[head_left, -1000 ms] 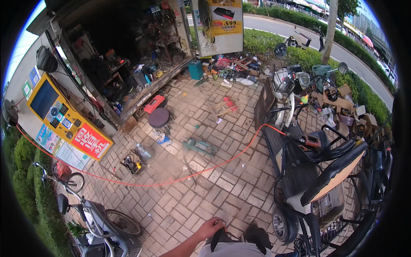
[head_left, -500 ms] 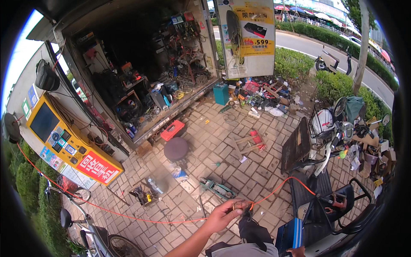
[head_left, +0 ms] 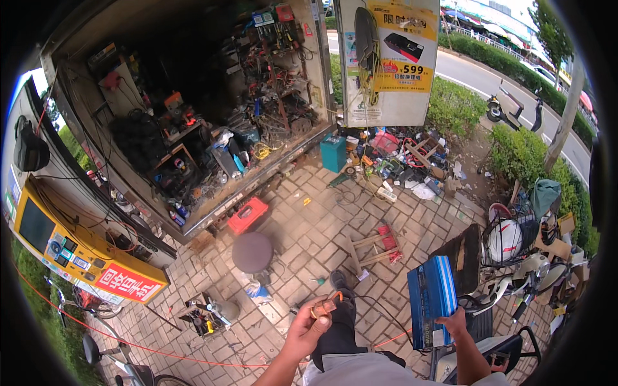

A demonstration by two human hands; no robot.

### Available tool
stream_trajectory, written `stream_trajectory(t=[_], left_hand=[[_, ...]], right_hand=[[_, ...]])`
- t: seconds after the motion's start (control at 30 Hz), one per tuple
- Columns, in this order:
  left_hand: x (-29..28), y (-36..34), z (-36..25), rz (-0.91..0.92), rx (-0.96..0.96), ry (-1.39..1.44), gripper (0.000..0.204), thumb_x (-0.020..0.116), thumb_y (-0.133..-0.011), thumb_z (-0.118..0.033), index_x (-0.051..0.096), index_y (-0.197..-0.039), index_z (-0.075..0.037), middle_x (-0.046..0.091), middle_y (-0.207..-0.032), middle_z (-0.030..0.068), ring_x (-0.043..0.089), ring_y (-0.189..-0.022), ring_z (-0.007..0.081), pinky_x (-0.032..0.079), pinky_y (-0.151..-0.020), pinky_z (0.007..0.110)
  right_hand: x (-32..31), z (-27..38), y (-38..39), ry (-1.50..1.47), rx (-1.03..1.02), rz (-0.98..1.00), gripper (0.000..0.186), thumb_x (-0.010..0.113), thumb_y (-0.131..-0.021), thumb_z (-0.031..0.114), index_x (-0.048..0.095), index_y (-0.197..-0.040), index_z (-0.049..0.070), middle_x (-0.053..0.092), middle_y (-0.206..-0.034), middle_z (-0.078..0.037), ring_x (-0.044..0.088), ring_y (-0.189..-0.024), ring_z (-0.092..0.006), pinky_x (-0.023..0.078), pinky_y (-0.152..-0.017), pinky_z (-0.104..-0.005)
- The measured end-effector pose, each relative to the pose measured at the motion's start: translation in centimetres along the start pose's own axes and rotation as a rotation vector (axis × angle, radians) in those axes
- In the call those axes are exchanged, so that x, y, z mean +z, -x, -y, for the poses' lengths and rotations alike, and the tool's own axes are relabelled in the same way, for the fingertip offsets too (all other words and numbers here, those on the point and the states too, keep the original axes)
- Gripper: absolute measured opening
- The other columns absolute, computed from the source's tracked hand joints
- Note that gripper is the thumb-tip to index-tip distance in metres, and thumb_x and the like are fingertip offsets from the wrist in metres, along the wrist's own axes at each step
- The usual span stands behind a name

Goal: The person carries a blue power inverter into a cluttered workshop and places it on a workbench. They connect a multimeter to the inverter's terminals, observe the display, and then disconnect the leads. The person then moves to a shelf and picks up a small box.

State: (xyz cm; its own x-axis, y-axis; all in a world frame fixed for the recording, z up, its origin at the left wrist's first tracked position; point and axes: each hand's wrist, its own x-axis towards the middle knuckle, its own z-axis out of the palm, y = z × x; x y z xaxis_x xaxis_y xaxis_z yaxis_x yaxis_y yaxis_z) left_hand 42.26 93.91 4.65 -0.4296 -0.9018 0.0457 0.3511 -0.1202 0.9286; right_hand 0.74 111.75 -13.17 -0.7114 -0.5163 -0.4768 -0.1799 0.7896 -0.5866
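Note:
In my left hand (head_left: 308, 327), fingers closed, is a copper-coloured piece (head_left: 327, 306) with a short, curved orange end; its exact kind is unclear. My right hand (head_left: 454, 321) grips a blue box (head_left: 428, 299) with light stripes by its lower right side, holding it up in front of the parked scooter. Across the paving runs a thin orange cable (head_left: 193, 356), passing behind my body and appearing again near the box. A dark cable (head_left: 380, 307) curves from beside my leg towards the box.
A round stool (head_left: 252, 253), a red toolbox (head_left: 247, 215) and a small wooden frame (head_left: 373, 249) stand ahead. An open tool tray (head_left: 201, 316) is at left. Beyond are a cluttered workshop, a teal box (head_left: 333, 153) and scrap. A scooter with a basket (head_left: 508, 238) stands right.
My right hand has brought the blue box up from the lower edge into full view. My left hand has moved left, and the orange cable by the scooter has dropped lower. My view has shifted.

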Motion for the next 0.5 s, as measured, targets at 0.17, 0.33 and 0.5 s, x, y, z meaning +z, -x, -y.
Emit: stream_trajectory(t=[0.17,0.33,0.5], left_hand=[[-9.2,-13.9,3.1,-0.046,-0.151,0.051,0.037,0.053,-0.096,-0.012,0.044,-0.13,0.001,0.057,-0.095,0.0024,0.048,-0.078,0.0082,0.041,-0.068,0.023],[-17.1,-28.4,-0.9,-0.307,-0.116,-0.052,0.03,0.05,-0.094,-0.003,0.046,-0.123,0.001,0.062,-0.091,0.0099,0.062,-0.078,0.0155,0.048,-0.066,0.025],[-23.7,-37.2,-9.0,-0.463,0.097,-0.015,0.021,0.049,-0.095,-0.001,0.047,-0.115,0.0,0.061,-0.094,0.0114,0.066,-0.083,0.0205,0.054,-0.076,0.031]], right_hand=[[5.9,10.7,-12.0,0.111,-0.114,-0.061,0.089,0.09,-0.043,0.03,0.048,-0.112,-0.006,0.053,-0.107,-0.019,0.056,-0.1,-0.0334,0.046,-0.088,-0.0411],[10.5,27.4,-22.4,0.288,-0.132,0.071,0.092,0.092,-0.04,0.035,0.05,-0.111,-0.005,0.052,-0.11,-0.021,0.055,-0.104,-0.0353,0.046,-0.089,-0.0404],[15.8,46.4,-27.5,0.34,-0.298,0.122,0.088,0.091,-0.043,0.033,0.051,-0.11,-0.008,0.059,-0.105,-0.023,0.061,-0.097,-0.0342,0.049,-0.084,-0.0395]])
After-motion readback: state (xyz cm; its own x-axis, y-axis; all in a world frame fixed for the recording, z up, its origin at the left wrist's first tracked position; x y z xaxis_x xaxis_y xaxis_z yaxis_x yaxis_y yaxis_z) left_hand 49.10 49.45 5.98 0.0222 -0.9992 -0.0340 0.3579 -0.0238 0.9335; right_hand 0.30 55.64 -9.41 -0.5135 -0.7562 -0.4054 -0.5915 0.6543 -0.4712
